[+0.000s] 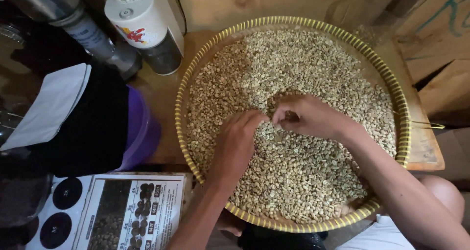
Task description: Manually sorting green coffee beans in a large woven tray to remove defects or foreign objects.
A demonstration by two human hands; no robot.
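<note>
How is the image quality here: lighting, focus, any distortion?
Head view: the beans and woven tray are evenly lit and fairly sharp; the left side around the purple container sinks into shadow; the tray rim bows slightly, wide-angle; left hand and right hand show little blur.

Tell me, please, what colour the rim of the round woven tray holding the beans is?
Yellow with thin dark stripes, on the woven tray's rim; the head view shows it.

A small coffee workshop: a woven tray (399, 103) of pale raw beans (303, 64), a roast colour chart (129, 213), plank walls (440, 39).
</note>
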